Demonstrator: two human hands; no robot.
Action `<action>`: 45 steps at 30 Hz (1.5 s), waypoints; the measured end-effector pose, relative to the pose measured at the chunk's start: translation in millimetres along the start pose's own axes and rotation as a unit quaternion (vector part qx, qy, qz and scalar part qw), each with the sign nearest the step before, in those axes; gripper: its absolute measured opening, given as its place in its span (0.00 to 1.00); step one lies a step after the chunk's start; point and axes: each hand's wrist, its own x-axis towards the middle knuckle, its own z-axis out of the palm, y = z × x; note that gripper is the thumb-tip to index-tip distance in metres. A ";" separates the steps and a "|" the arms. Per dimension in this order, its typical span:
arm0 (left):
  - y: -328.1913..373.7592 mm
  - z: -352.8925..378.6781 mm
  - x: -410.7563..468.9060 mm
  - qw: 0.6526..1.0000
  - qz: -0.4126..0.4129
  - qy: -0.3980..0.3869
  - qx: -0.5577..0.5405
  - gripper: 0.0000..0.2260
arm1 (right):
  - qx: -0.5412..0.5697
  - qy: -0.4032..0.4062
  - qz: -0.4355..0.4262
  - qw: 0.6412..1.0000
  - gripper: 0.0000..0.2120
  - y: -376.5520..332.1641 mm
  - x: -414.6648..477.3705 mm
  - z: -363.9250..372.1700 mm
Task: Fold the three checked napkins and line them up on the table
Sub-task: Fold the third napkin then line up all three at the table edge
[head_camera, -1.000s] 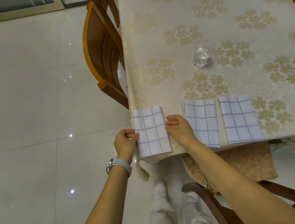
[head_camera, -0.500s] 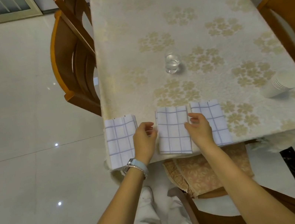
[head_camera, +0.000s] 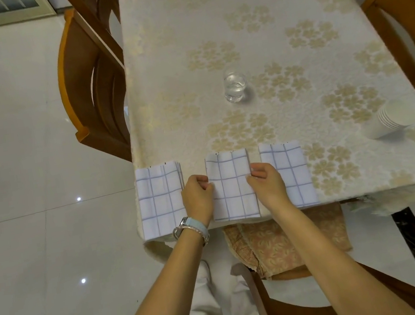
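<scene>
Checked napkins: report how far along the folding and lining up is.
Done: all three lie folded in a row along the near table edge, the left napkin and right napkin untouched. In hand: the left hand and right hand grip the middle napkin by its sides. Left: evening the unequal gaps.

Glossy pale floor tiles (head_camera: 23,160) mirror ceiling lights beside wooden chairs (head_camera: 91,94) around a floral-clothed table (head_camera: 205,20).
</scene>
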 end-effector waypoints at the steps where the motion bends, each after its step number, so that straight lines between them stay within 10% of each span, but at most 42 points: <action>1: -0.5 -3.7 -0.4 1.000 0.000 0.012 -0.001 0.07 | 0.005 -0.007 -0.002 1.000 0.17 -1.6 0.2 2.9; 34: -21.9 -29.6 0.6 0.992 -0.041 0.112 -0.026 0.04 | -0.055 -0.072 -0.008 0.996 0.19 -14.0 15.0 30.1; 45: 10.4 5.6 -13.0 0.990 0.122 0.045 -0.055 0.05 | -0.001 0.029 -0.045 0.999 0.16 1.0 10.2 -39.9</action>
